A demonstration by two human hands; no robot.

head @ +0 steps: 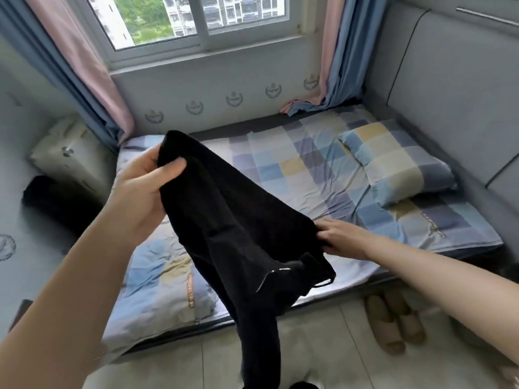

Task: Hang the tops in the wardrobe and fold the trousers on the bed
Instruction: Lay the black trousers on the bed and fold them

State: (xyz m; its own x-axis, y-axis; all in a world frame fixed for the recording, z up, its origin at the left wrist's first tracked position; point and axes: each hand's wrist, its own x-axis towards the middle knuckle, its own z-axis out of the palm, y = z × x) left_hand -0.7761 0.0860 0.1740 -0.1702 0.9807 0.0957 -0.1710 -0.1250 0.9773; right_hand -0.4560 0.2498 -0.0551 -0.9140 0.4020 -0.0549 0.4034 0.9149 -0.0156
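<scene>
A pair of black trousers [238, 234] hangs in the air over the near edge of the bed [295, 169]. My left hand [140, 192] grips one upper end of the cloth, raised above the bed's left part. Lower and to the right, my right hand [339, 237] pinches the other edge of the trousers. One leg droops down past the bed's edge toward the floor. The bed has a checked blue, yellow and grey sheet. No wardrobe or tops are in view.
A checked pillow [393, 161] lies at the bed's right. A quilt [163, 282] covers the near left of the bed. Slippers [393, 321] sit on the tiled floor by the bed. A window with pink and blue curtains [92, 68] is behind. A dark object [53, 200] stands at left.
</scene>
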